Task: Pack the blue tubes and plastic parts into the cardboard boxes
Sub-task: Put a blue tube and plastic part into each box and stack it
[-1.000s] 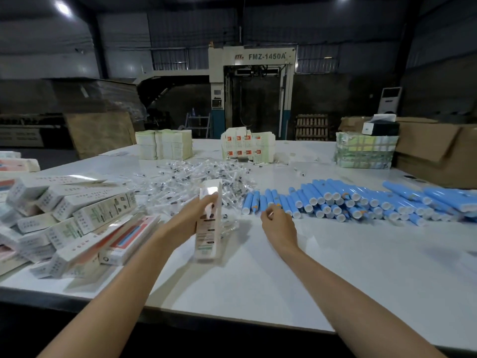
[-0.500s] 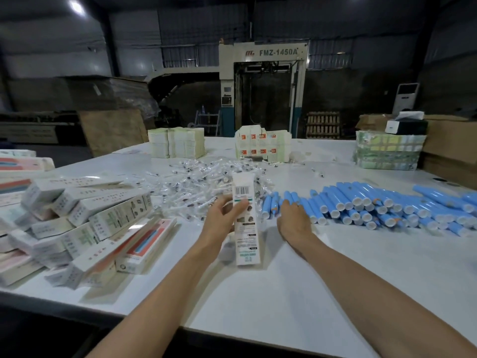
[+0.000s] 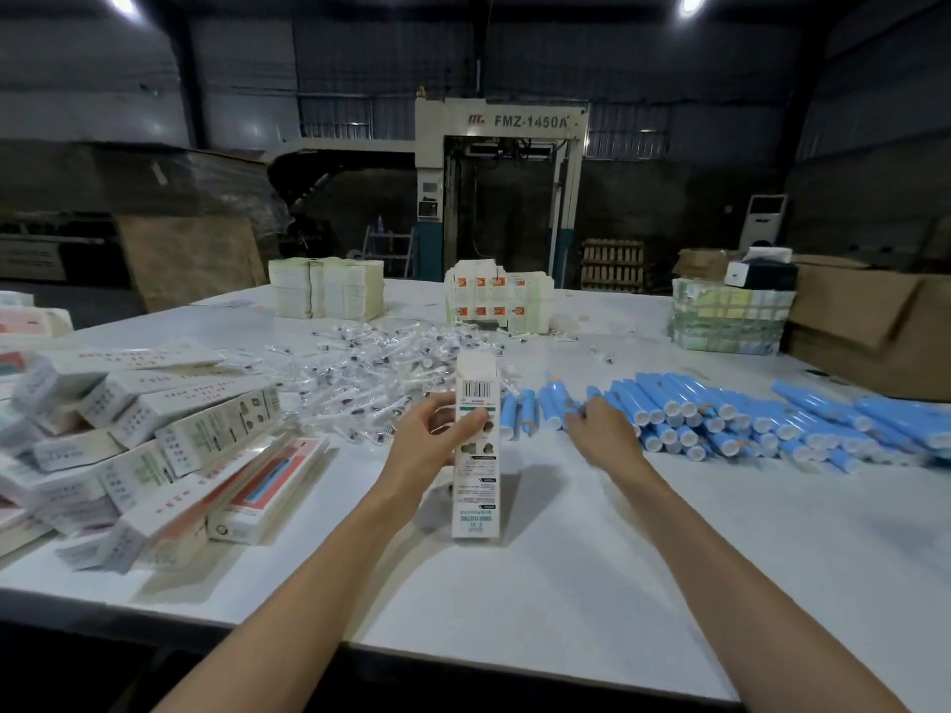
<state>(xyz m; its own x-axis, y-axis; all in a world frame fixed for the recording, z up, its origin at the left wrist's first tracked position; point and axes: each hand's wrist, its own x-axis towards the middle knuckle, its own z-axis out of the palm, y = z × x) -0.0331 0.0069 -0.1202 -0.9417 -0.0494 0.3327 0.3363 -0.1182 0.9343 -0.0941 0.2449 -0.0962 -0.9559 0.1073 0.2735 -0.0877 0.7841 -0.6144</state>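
Plainly early: the left hand (image 3: 429, 447) has its fingers curled round one box (image 3: 476, 486), held upright. The right hand (image 3: 599, 434) touches the tubes (image 3: 720, 419); I cannot tell whether its fingers hold one. Most tubes and plastic parts (image 3: 375, 373) lie loose on the surface (image 3: 592, 584).

Open lane down the middle of the surface (image 3: 592, 599)
Near strip lies bare; stacked boxes (image 3: 154, 445) wall off the left, blue tubes (image 3: 720, 419) crowd the right, plastic parts (image 3: 370, 367) litter the far centre, one upright box (image 3: 476, 486) stands between.
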